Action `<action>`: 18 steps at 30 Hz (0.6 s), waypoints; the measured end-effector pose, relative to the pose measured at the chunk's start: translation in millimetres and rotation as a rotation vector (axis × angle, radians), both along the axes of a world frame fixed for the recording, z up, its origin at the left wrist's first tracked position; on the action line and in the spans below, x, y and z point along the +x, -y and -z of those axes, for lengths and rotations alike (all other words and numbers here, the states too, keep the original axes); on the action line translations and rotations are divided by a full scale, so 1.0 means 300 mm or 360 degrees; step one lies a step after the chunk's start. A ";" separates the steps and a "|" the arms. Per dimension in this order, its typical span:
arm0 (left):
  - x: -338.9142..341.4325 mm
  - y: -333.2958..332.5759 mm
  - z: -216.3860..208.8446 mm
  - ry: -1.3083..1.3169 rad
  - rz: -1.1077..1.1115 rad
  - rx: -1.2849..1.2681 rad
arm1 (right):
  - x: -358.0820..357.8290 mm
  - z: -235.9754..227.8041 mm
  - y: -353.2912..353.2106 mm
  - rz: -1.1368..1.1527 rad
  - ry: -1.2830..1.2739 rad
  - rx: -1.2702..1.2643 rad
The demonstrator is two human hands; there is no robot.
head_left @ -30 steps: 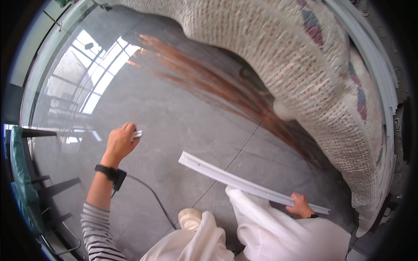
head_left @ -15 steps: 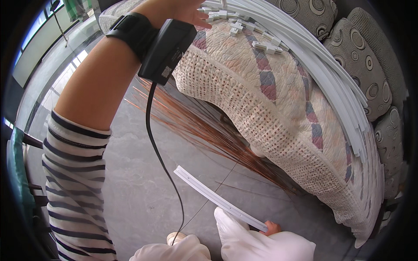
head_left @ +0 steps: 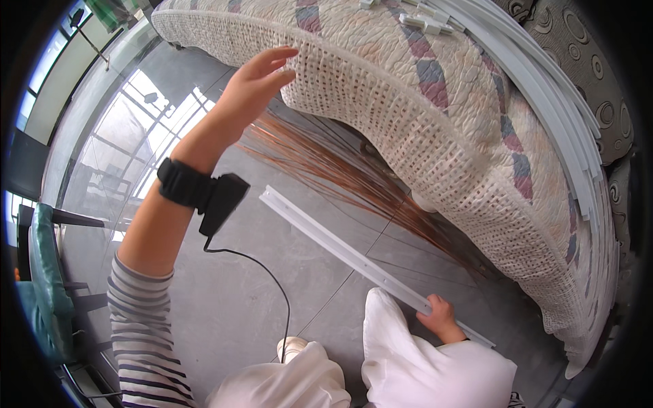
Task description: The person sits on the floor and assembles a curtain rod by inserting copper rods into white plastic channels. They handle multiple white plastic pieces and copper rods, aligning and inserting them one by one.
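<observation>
My right hand (head_left: 441,321) is wrapped round a long white rail (head_left: 354,257) near its lower end. The rail has small holes along it and slants up to the left, over the grey floor; a short piece of it shows beyond the hand. My left hand (head_left: 253,90) is held out with thumb and fingers apart and nothing in it, in front of the crocheted edge of a quilted cover (head_left: 381,146). On my left wrist is a black strap (head_left: 182,183) with a dark box (head_left: 224,201) and a cable. Small white connectors (head_left: 427,24) lie on the cover.
A stack of long white rails (head_left: 554,139) lies along the covered seat, beside patterned grey cushions (head_left: 598,64). Thin copper-coloured rods (head_left: 340,177) lie on the floor by the seat. A chair with teal cloth (head_left: 51,272) stands at the left.
My left hand has drawn back from the white connectors, toward me and left. The rail in my right hand has moved up in the picture, and more of the hand shows.
</observation>
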State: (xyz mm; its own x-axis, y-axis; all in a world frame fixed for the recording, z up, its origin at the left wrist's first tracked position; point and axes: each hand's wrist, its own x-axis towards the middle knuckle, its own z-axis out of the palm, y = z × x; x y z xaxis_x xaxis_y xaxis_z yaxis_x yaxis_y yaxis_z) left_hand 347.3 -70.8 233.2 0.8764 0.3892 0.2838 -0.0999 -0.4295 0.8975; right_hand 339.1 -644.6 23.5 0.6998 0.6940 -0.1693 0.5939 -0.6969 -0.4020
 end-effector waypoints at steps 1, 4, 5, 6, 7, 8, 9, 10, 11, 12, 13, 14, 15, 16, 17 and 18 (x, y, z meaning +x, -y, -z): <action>-0.081 0.029 0.070 -0.0039 -0.0031 0.0246 | 0.015 -0.022 -0.063 -0.0051 -0.0008 0.0064; -0.287 0.314 0.211 -0.0065 0.0041 0.1023 | 0.049 -0.056 -0.204 -0.0129 0.0026 0.0191; -0.354 0.394 0.262 -0.0164 0.0192 0.1113 | 0.053 -0.087 -0.246 -0.0130 0.0033 0.0210; -0.394 0.482 0.316 -0.0274 0.0360 0.1056 | 0.064 -0.107 -0.264 -0.0124 0.0036 0.0218; -0.430 0.562 0.355 -0.0368 0.0403 0.1125 | 0.067 -0.124 -0.291 -0.0115 0.0039 0.0225; -0.465 0.622 0.383 -0.0510 0.0424 0.1199 | 0.066 -0.113 -0.333 -0.0172 -0.0059 0.0279; -0.467 0.659 0.432 -0.0466 0.0409 0.1342 | 0.061 -0.128 -0.365 -0.0217 -0.0186 0.0264; -0.459 0.697 0.471 -0.0400 0.0413 0.1483 | 0.045 -0.152 -0.400 -0.0238 -0.0300 0.0242; -0.467 0.721 0.502 -0.0333 0.0419 0.1626 | 0.026 -0.167 -0.446 -0.0255 -0.0416 0.0223; -0.456 0.726 0.504 -0.0204 0.0386 0.1585 | 0.004 -0.175 -0.498 -0.0303 -0.0487 0.0216; -0.443 0.716 0.525 -0.0259 0.0433 0.1559 | -0.013 -0.198 -0.529 -0.0310 -0.0528 0.0181; -0.436 0.677 0.543 -0.0311 0.0477 0.1548 | -0.020 -0.204 -0.553 -0.0339 -0.0615 0.0265; -0.429 0.615 0.560 -0.0327 0.0425 0.1566 | -0.011 -0.202 -0.559 -0.0368 -0.0698 0.0352; -0.441 0.527 0.575 -0.0365 0.0367 0.1593 | 0.008 -0.205 -0.555 -0.0362 -0.0823 0.0205; -0.462 0.440 0.571 -0.0522 0.0262 0.1653 | 0.025 -0.207 -0.546 -0.0347 -0.0952 0.0062; -0.490 0.335 0.598 -0.0502 0.0149 0.1543 | 0.040 -0.214 -0.526 -0.0330 -0.1081 -0.0074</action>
